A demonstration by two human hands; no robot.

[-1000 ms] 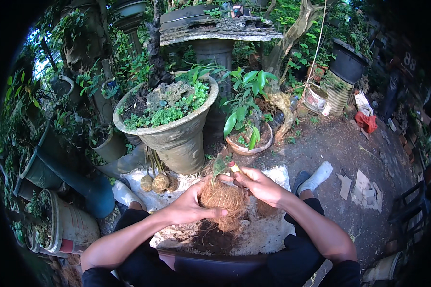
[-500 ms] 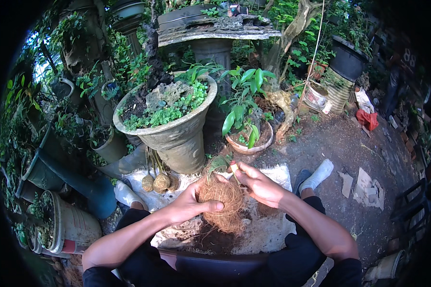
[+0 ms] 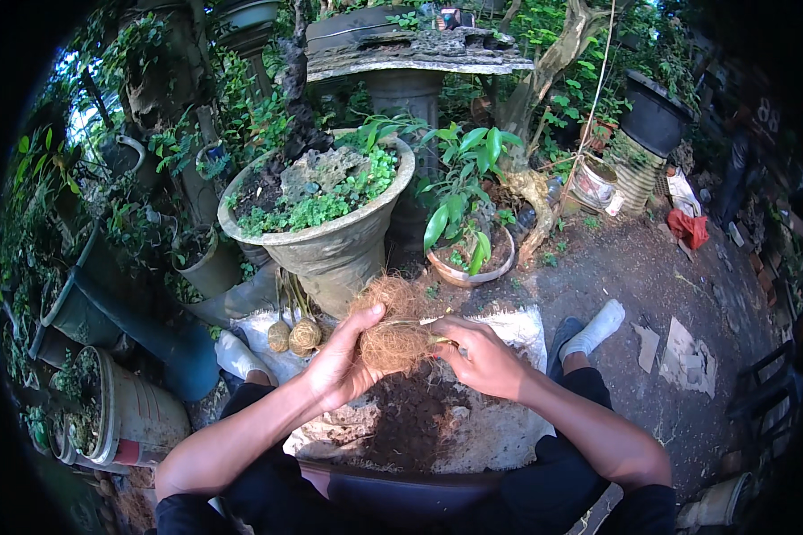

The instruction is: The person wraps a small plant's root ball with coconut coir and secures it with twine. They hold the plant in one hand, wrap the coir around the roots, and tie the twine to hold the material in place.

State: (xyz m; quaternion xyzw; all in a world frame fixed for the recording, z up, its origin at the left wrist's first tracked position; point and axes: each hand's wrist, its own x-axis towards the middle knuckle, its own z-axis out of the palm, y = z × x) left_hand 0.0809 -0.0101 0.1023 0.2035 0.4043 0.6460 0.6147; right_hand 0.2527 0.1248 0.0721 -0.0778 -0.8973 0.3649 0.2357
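In front of me, over the white sheet, my left hand grips a ball of brown coconut fibre, its thumb up along the left side. A thin line crosses the ball's middle and the fibre bulges above and below it. My right hand is closed at the ball's right side, fingers pinched around something small. A yellowish strand-like bit and a speck of red show by those fingertips; most of it is hidden. Two round, twine-wrapped balls with stems lie on the sheet left of my hands.
A soil-strewn white sheet lies between my feet. Beyond it stand a large stone-coloured pot and a shallow bowl pot with a leafy plant. Buckets crowd the left. A person stands far right.
The fibre ball has been turned, so the green leafy part on top no longer shows. My right hand has lowered to the ball's side; its red-tipped object is now mostly hidden.
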